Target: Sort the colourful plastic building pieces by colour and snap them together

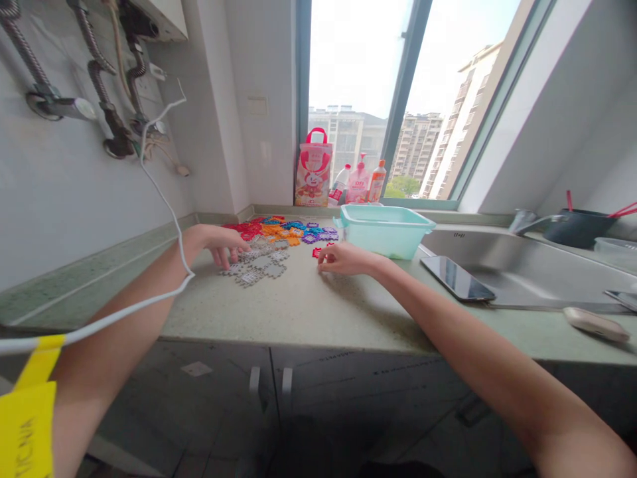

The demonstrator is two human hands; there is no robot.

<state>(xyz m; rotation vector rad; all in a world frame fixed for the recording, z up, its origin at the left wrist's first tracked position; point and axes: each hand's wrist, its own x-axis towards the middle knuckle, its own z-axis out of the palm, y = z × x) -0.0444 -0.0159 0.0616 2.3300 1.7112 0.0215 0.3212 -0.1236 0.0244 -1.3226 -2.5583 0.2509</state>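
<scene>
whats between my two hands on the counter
Grey pieces beside the left hand, then bare counter, with red pieces close by the right hand; the head view shows this.

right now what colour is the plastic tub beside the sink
The tub is a pale mint or turquoise green, showing best in the head view.

One left hand (219, 243), one right hand (343, 258), three bottles (358, 184), one tub (381, 240), one handled bag (313, 176), one sink (517, 255), one faucet (527, 220) and two cabinet handles (287, 380); the notched pieces (259, 261) (a many-coloured jumble) overlap too much to count.
</scene>
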